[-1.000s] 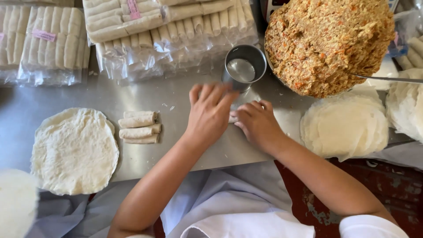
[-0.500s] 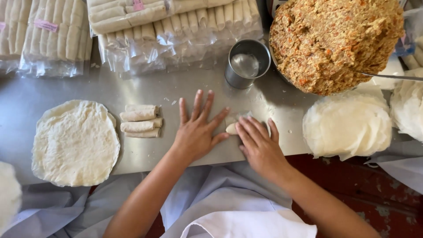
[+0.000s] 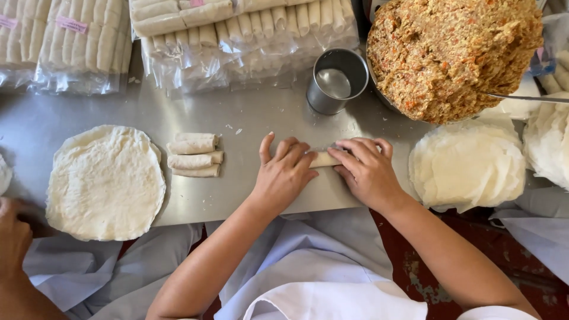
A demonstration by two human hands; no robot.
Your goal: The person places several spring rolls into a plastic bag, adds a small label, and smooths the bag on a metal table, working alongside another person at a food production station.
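Pale, slim spring roll (image 3: 324, 159) pinned under both hands: left hand (image 3: 284, 175) and right hand (image 3: 366, 172) curled over its ends, bare steel table (image 3: 261, 121) around it

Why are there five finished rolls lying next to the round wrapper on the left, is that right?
Not quite. The head view shows three finished rolls, not five. They do lie next to the round wrapper on the left.
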